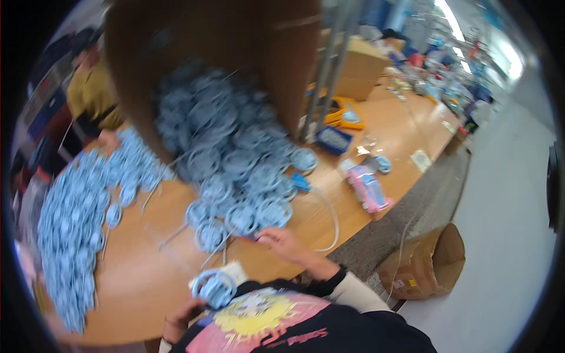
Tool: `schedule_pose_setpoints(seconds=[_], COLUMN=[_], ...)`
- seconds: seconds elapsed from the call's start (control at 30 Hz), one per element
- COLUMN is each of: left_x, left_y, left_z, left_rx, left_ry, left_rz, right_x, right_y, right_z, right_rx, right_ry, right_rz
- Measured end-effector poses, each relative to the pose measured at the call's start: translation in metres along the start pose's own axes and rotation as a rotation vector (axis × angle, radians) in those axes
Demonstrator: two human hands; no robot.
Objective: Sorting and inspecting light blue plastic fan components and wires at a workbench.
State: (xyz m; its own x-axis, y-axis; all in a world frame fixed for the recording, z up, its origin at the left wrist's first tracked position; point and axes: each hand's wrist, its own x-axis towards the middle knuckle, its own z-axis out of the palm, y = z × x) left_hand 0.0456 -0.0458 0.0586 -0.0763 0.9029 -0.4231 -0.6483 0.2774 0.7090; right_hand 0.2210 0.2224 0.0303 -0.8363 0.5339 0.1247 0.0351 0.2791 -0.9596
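My left hand (187,312), low in the view, has its fingers closed on the edge of a light blue round plastic part (215,288) with ring-like openings, held close to my body. Ahead and to the right, my right hand (281,243) is pinched at the near edge of a big heap of similar light blue parts (235,159). A thin dark reddish thing shows at its fingertips, too blurred to name. The heap spills from a large tipped cardboard box (291,70) onto the wooden table (138,282). Some parts have thin pale stems.
More blue parts (73,229) cover the table's left side, near a person in yellow (91,94). A blue bin (334,140), yellow trays (344,112), a pink package (366,187) and a pale hose (336,220) lie right. An open carton (424,265) stands on the floor.
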Motion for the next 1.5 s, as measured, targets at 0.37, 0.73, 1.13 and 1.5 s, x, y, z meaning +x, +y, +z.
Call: schedule_pose_setpoints(seconds=[0.37,0.73,1.13,1.5], left_x=[0.054,0.085,0.108,0.103], left_y=[0.014,0.022,0.019,0.016], left_z=[-0.007,-0.003,-0.002,-0.004], left_rx=[0.238,0.36,0.175,-0.022], left_ry=[0.201,0.183,0.251,0.198], left_rz=[0.25,0.272,0.166,0.171], right_x=[0.009,0.018,0.017,0.014], right_y=[-0.041,-0.039,-0.03,-0.03], right_z=[0.01,0.007,0.009,0.009], right_rx=[-0.211,-0.241,-0.34,-0.276], right_ry=[-0.196,-0.254,-0.17,-0.13], right_rz=[0.142,0.128,0.048,-0.028])
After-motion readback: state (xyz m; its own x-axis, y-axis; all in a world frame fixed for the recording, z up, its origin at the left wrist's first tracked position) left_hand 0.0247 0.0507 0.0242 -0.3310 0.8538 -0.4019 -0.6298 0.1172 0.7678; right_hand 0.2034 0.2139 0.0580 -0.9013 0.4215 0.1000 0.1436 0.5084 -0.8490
